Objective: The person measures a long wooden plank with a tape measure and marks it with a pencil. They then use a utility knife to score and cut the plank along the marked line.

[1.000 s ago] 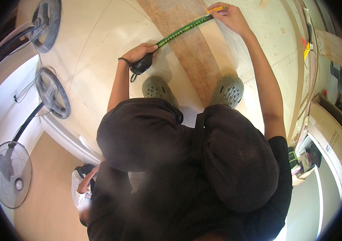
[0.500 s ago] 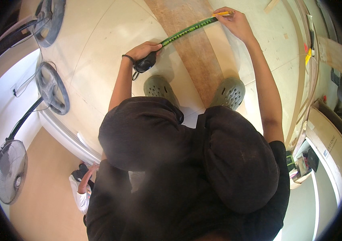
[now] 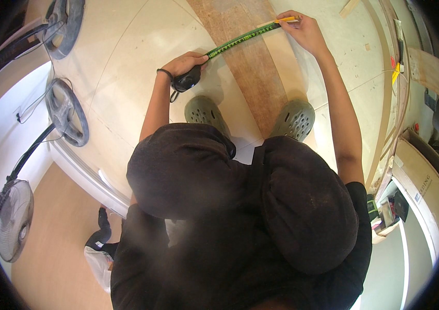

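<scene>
My left hand (image 3: 183, 64) is closed round a black tape measure (image 3: 187, 79), its thumb near where the tape leaves the case. The green tape blade (image 3: 242, 39) stretches up and to the right, across a brown wooden plank (image 3: 258, 75) and a paler strip beside it. At the far end of the blade, my right hand (image 3: 306, 35) pinches a yellow pencil (image 3: 286, 19), fingers at the tape's end. Whether those fingers also grip the blade is hard to make out. My green clogs (image 3: 292, 120) flank the plank's near part.
Two fan bases (image 3: 67, 112) stand on the left, with a fan head (image 3: 14, 222) below. Another person (image 3: 100, 253) is at the lower left. Long thin strips (image 3: 387, 93), a yellow-handled tool (image 3: 396, 73) and a cardboard box (image 3: 419, 178) line the right side.
My hands, the tape measure and the pencil hold nearly the same place. The other person at the lower left has shifted posture, and the fan head has turned slightly.
</scene>
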Tool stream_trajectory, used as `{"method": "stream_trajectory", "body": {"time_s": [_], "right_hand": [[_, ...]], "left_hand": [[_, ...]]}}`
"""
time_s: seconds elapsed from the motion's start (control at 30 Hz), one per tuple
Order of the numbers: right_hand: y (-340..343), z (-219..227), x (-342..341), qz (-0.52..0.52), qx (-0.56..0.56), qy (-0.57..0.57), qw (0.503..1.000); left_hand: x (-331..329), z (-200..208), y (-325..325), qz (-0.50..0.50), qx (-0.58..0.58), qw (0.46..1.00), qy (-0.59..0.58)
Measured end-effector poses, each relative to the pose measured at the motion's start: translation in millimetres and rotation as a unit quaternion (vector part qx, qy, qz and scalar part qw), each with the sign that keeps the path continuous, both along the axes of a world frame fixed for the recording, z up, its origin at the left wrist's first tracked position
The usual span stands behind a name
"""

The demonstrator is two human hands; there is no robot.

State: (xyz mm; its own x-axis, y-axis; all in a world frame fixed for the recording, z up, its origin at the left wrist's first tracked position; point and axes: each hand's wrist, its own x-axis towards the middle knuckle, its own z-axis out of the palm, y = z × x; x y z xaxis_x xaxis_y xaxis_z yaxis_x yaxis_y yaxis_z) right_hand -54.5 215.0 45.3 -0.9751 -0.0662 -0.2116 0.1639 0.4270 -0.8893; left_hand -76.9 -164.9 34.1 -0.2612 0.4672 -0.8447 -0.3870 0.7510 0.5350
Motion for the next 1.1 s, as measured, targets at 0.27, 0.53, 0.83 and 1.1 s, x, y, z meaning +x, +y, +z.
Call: {"method": "stream_trajectory", "body": {"time_s": [0.27,0.53,0.83,1.1], "right_hand": [[-1,2,-9,0.042,0.024,-0.008,0.999],[1,-4,-12,0.065,0.055,0.007,0.996],[1,-2,-12,0.066,0.042,-0.001,0.997],[1,0,-13,0.074,0.044,0.002,0.996]], "left_hand": [[-2,3,2,-0.011,-0.006,1.000,0.021],[-2,1,1,-0.011,-0.017,1.000,0.016],[-3,6,3,-0.010,-0.022,1.000,0.009],[-3,7,2,-0.008,-0.008,1.000,0.005]]}}
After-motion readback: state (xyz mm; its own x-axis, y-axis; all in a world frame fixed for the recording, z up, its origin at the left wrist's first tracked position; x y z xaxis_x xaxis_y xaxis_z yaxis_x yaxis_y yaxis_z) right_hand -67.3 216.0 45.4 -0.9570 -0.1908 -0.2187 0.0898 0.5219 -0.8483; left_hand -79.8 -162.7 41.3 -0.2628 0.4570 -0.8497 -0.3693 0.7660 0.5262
